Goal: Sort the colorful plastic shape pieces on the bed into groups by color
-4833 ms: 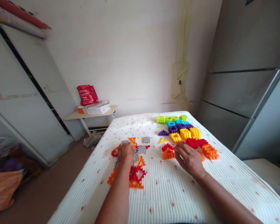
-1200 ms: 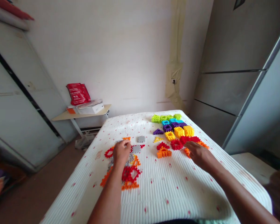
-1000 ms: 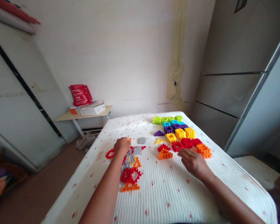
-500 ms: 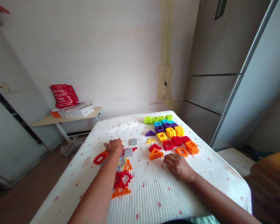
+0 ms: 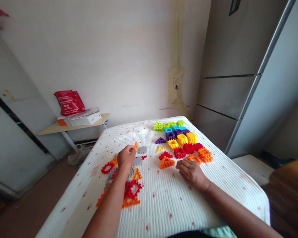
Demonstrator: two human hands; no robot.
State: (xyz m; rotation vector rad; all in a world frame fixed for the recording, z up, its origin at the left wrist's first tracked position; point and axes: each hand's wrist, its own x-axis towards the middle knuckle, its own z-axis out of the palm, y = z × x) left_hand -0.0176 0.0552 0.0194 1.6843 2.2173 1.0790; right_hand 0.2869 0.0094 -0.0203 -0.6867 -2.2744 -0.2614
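My left hand (image 5: 126,157) is closed in a pinch on a small orange interlocking piece (image 5: 136,145), which stands up from its fingertips. Under and beside that forearm lies a loose pile of red (image 5: 134,188), orange and grey toothed pieces, partly hidden by the arm. Two flat grey squares (image 5: 142,149) lie just right of this hand. My right hand (image 5: 191,173) rests on the cloth with fingers curled and nothing clearly visible in them. Near its fingertips are stacked orange triangles (image 5: 167,162) and an orange square frame (image 5: 194,159), partly covered by the hand.
Stacks sorted by colour run along the table's right side: green (image 5: 158,126), blue, purple (image 5: 170,136), yellow (image 5: 182,139), red (image 5: 180,152) and orange (image 5: 205,154). A ribbed white cloth (image 5: 161,205) covers the table. A refrigerator (image 5: 223,92) stands right; a side table (image 5: 49,129) stands left.
My left hand has lifted off the pile and moved right, now with an orange piece in its fingertips. My right hand has barely shifted.
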